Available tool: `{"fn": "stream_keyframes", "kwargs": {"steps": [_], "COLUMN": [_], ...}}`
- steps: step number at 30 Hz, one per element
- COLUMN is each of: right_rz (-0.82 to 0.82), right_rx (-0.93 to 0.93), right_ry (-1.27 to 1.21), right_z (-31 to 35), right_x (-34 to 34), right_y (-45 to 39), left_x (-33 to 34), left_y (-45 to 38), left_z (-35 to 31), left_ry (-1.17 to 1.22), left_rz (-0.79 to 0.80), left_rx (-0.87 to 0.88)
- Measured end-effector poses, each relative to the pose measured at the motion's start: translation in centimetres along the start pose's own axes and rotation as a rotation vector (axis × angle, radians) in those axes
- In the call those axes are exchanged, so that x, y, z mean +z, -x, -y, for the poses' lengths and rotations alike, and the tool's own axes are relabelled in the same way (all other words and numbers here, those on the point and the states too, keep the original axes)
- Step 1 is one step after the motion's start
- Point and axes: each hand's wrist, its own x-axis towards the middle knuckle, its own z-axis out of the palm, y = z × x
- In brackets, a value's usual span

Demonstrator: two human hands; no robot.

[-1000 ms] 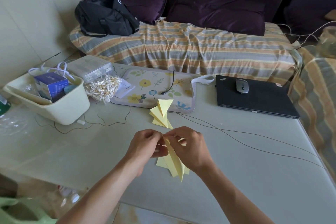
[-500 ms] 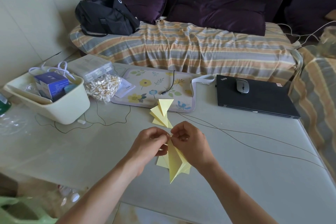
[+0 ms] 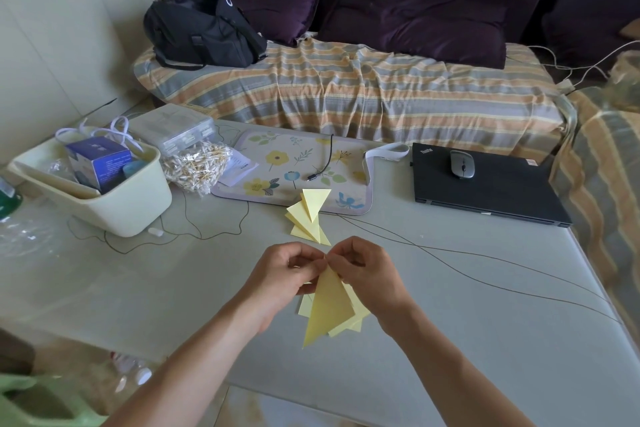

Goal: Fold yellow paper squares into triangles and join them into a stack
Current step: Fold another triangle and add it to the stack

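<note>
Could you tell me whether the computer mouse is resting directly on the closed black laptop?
Touching. The head view shows the computer mouse sitting on the lid of the closed black laptop, with no gap beneath it.

Folded yellow triangle (image 3: 329, 308) held upright at tip; loose squares (image 3: 358, 317) beneath; joined stack (image 3: 309, 215) beyond.

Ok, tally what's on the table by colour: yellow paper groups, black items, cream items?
Yellow paper: 3: folded triangle pinched by left hand and right hand, loose squares beneath, joined triangle stack.
Black: 1: laptop.
Cream: 1: bin.
Total: 5
</note>
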Motion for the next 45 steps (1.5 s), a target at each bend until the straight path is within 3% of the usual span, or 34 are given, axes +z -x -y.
{"fn": "stream_keyframes", "kwargs": {"steps": [6, 13, 23, 28, 36, 39, 45], "right_rz": [0.04, 0.048, 0.063, -0.05, -0.075, -0.117, -0.075], "right_rx": [0.005, 0.022, 0.06, 0.093, 0.108, 0.105, 0.155], "right_ry": [0.017, 0.081, 0.146, 0.051, -0.076, -0.079, -0.057], "right_z": [0.3, 0.6, 0.1, 0.2, 0.1, 0.1, 0.0], "right_x": [0.3, 0.2, 0.3, 0.0, -0.1, -0.2, -0.6], "right_y": [0.2, 0.3, 0.3, -0.1, -0.3, -0.3, -0.2], "left_x": [0.1, 0.1, -0.1, 0.2, -0.2, -0.1, -1.2], "left_y": [-0.4, 0.0, -0.3, 0.0, -0.4, -0.6, -1.1], "left_z": [0.2, -0.1, -0.1, 0.5, 1.8, 1.8, 0.9], "left_ry": [0.038, 0.018, 0.147, -0.051, -0.355, -0.318, -0.042], "left_rz": [-0.112, -0.077, -0.163, 0.045, 0.058, -0.008, -0.367], "left_rx": [-0.013, -0.032, 0.035, -0.132, -0.06, -0.051, 0.018]}}
